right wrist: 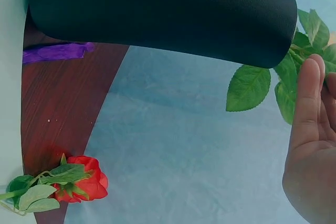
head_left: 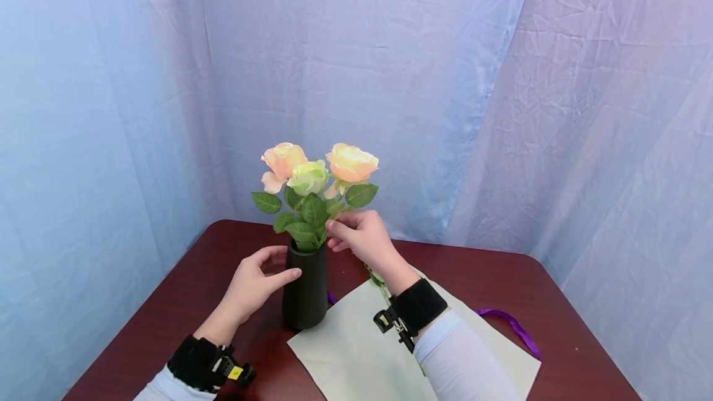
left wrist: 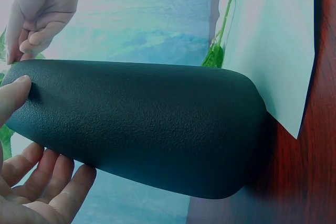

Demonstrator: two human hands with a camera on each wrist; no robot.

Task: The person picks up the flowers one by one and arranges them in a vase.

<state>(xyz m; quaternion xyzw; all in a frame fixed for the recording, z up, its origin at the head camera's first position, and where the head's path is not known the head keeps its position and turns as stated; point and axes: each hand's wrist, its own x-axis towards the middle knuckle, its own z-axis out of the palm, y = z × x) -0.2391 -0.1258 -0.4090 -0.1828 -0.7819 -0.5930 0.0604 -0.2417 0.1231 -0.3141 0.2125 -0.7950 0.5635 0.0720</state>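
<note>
A black vase (head_left: 304,293) stands upright on the table, holding two peach roses (head_left: 352,163) and one pale green rose (head_left: 309,178) with green leaves (head_left: 314,210). My left hand (head_left: 253,280) grips the upper part of the vase, thumb on the near side and fingers round the other; in the left wrist view the thumb (left wrist: 17,94) lies against its wall. At the vase's mouth, my right hand (head_left: 364,239) pinches the stem of the right-hand peach rose between thumb and fingers. The stem is mostly hidden by leaves and fingertips.
Under my right forearm lies a pale paper sheet (head_left: 356,345) with a green stem on it. A red rose (right wrist: 92,179) rests past the paper's edge. Purple ribbon (head_left: 515,330) shows beside the sheet. Blue cloth (head_left: 356,79) hangs behind the dark red table (head_left: 234,240).
</note>
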